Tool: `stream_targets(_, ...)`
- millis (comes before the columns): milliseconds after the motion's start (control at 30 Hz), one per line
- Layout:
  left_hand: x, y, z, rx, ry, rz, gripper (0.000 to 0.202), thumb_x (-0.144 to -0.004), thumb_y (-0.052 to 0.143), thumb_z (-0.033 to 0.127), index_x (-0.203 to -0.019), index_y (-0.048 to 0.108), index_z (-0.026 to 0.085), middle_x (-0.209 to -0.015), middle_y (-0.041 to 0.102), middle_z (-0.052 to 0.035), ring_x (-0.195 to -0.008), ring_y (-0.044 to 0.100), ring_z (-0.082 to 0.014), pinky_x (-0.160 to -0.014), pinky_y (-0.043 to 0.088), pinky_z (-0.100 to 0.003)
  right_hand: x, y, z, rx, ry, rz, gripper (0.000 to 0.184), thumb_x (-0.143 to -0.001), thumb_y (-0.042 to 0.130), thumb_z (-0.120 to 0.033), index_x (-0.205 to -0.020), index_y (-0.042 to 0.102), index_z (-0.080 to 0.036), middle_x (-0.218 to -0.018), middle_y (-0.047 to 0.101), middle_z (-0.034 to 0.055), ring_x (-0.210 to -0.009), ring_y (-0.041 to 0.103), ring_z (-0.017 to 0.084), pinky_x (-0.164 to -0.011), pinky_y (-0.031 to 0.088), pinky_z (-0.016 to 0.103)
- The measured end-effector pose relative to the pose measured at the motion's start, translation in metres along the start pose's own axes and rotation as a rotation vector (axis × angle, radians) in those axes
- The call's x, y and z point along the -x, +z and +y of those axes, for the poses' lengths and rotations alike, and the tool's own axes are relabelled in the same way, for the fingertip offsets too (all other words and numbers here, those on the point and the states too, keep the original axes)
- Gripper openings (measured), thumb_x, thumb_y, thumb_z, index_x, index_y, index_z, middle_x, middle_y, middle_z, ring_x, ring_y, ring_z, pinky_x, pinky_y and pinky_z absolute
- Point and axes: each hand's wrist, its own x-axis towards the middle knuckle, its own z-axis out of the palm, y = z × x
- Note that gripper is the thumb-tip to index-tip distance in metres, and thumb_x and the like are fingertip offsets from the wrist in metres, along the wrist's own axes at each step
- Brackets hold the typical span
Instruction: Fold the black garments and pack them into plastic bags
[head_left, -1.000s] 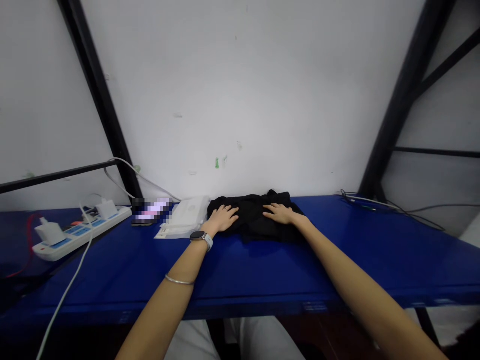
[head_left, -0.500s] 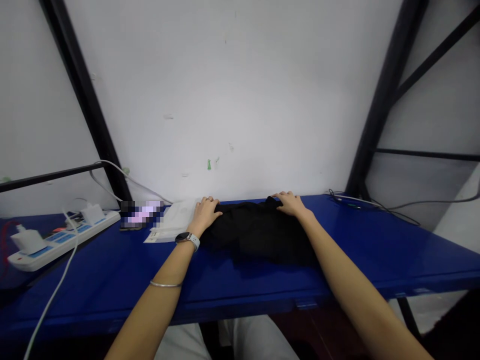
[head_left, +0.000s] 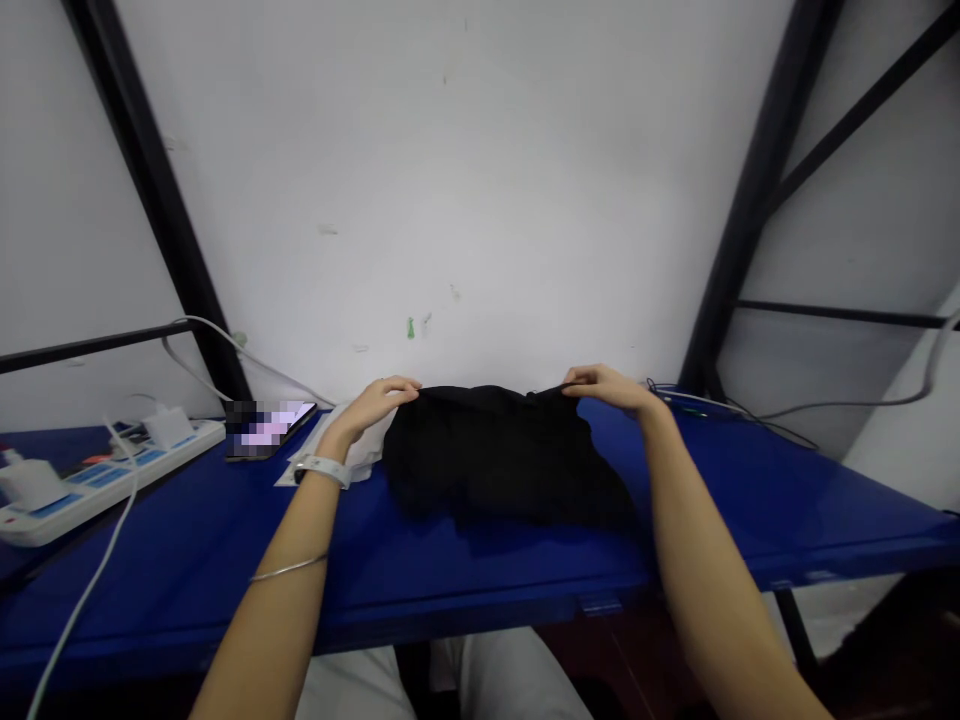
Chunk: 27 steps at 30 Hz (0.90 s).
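A crumpled black fabric garment (head_left: 495,460) lies in a heap on the blue table (head_left: 750,500). My left hand (head_left: 379,400) pinches its far left edge, and my right hand (head_left: 607,388) pinches its far right edge. Both hands raise that edge a little off the heap. The near part of the garment stays on the tabletop, and its shape is hard to make out in the dark folds.
White papers or packaging (head_left: 337,445) lie under my left wrist, next to a phone with a blurred screen (head_left: 266,430). At the left stands a white power strip (head_left: 97,490) with chargers. Cables run along the table's back corners, between black metal frame bars and a white wall.
My hands have moved from lying flat on the garment to its far edge, and they now pinch and lift it. The garment has spread toward me. The view has shifted slightly right.
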Motion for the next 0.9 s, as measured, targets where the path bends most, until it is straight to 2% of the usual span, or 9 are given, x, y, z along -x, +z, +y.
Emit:
stream_targets(100,0.015,-0.022,0.012,0.248,0.026,-0.320,0.032,-0.085,0.053,0.046,-0.084,0.070,0.019,-0.121,0.064,-0.0067,-0.116,0.053,-0.0244,-0.100,0.038,-0.036,0.027,-0.021,-0.015,-0.134,-0.018,-0.167,0.037,-0.079,0.060,-0.053,-0.075,0.066,-0.018,-0.073,0.066,0.0038,-0.085,0.060,0.021,-0.087,0.041,0.035)
stream_targets(233,0.022,-0.027,0.020,0.254,-0.004,-0.420,0.032,-0.084,0.054,0.048,-0.086,0.069,0.020,-0.112,0.067,-0.0073,-0.109,0.056,-0.0227,-0.095,0.040,-0.034,0.039,-0.027,-0.023,-0.146,-0.059,-0.156,0.052,-0.084,0.050,-0.060,-0.061,0.065,-0.017,-0.072,0.067,0.0074,-0.086,0.062,0.020,-0.093,0.038,0.036)
stream_targets(333,0.017,-0.018,0.018,0.108,-0.096,-0.565,0.035,-0.072,0.067,0.046,-0.098,0.067,0.022,-0.106,0.067,-0.0051,-0.099,0.058,-0.0205,-0.086,0.043,-0.029,0.029,-0.016,-0.026,-0.153,0.006,-0.225,0.044,-0.082,0.055,-0.057,-0.074,0.069,-0.016,-0.065,0.067,0.0058,-0.075,0.063,0.018,-0.077,0.044,0.032)
stream_targets(467,0.009,-0.001,0.007,-0.132,-0.203,-0.707,0.043,-0.054,0.079,0.040,-0.090,0.066,0.022,-0.083,0.064,0.0007,-0.076,0.055,-0.0161,-0.067,0.040,-0.024,0.009,0.016,-0.036,-0.156,0.149,-0.561,0.041,-0.076,0.064,-0.053,-0.092,0.070,-0.015,-0.078,0.072,0.0077,-0.068,0.066,0.017,-0.057,0.044,0.025)
stream_targets(567,0.003,0.011,-0.002,-0.301,-0.230,-0.690,0.031,-0.050,0.077,0.037,-0.059,0.053,0.020,-0.056,0.047,0.0058,-0.056,0.041,-0.0117,-0.056,0.029,-0.025,-0.003,0.042,-0.043,-0.101,0.289,-0.685,0.039,-0.070,0.071,-0.048,-0.093,0.070,-0.016,-0.084,0.072,0.0084,-0.074,0.068,0.018,-0.060,0.048,0.025)
stream_targets(633,-0.001,0.015,-0.006,-0.334,-0.223,-0.667,0.038,-0.052,0.073,0.035,-0.048,0.039,0.020,-0.048,0.034,0.0069,-0.051,0.032,-0.0104,-0.053,0.023,-0.026,-0.009,0.053,-0.044,-0.041,0.348,-0.656,0.038,-0.069,0.072,-0.047,-0.092,0.071,-0.017,-0.082,0.072,0.0082,-0.077,0.068,0.019,-0.063,0.050,0.026)
stream_targets(700,-0.003,0.016,-0.008,-0.292,-0.228,-0.590,0.037,-0.054,0.070,0.033,-0.047,0.035,0.020,-0.048,0.031,0.0068,-0.051,0.030,-0.0106,-0.053,0.022,-0.026,-0.013,0.057,-0.040,0.008,0.347,-0.607,0.038,-0.070,0.071,-0.048,-0.094,0.072,-0.018,-0.081,0.072,0.0080,-0.080,0.068,0.020,-0.065,0.051,0.027)
stream_targets(800,-0.002,0.014,-0.006,-0.210,-0.270,-0.361,0.024,-0.056,0.066,0.030,-0.054,0.044,0.020,-0.054,0.042,0.0053,-0.057,0.039,-0.0129,-0.055,0.026,-0.025,-0.018,0.058,-0.030,0.115,0.233,-0.502,0.038,-0.070,0.072,-0.046,-0.099,0.072,-0.022,-0.092,0.073,0.0072,-0.090,0.066,0.024,-0.077,0.051,0.033)
stream_targets(900,-0.001,0.014,0.000,-0.095,-0.335,-0.038,0.016,-0.059,0.066,0.028,-0.067,0.054,0.020,-0.066,0.054,0.0022,-0.069,0.050,-0.0166,-0.059,0.032,-0.025,-0.022,0.064,-0.028,0.246,0.134,-0.359,0.038,-0.072,0.072,-0.043,-0.104,0.071,-0.024,-0.103,0.070,0.0075,-0.098,0.064,0.026,-0.086,0.048,0.036)
